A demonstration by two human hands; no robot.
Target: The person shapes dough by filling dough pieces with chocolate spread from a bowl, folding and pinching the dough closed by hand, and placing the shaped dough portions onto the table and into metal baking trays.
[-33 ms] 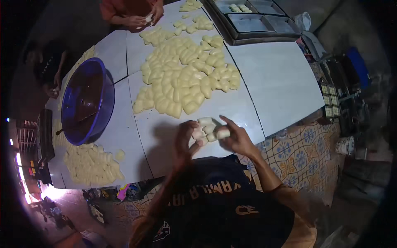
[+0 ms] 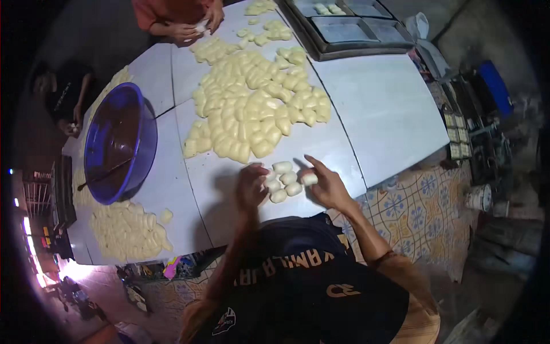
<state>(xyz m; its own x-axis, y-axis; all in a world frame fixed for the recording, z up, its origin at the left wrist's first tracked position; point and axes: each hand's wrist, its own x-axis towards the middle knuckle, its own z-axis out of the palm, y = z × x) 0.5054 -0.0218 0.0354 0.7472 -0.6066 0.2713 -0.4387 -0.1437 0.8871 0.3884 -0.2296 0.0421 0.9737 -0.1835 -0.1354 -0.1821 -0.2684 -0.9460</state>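
Note:
Between my hands a small cluster of smooth, pale, rounded dough pieces [image 2: 288, 178] rests on the white tabletop. My left hand [image 2: 251, 186] stands along the cluster's left side, its fingers bent but apart, the fingertips close to the nearest pieces. On the other side my right hand [image 2: 331, 188] is open with its index finger stretched forward. One single dough piece [image 2: 309, 179] lies against the inside of that hand, a little apart from the cluster. Farther up the table spreads a large mass of yellowish dough pieces [image 2: 246, 114], packed side by side.
A big purple basin [image 2: 150, 135] with a stick in it stands at the left. More dough pieces [image 2: 129, 229] lie at the near left. Dark metal trays [image 2: 366, 54] sit at the far right. Across the table a person in red [image 2: 172, 17] handles dough; another person [image 2: 69, 94] is at the far left.
My left hand has drawn back slightly left, its thumb coming away from the small dough pieces, which now show more fully. My right hand has hardly moved.

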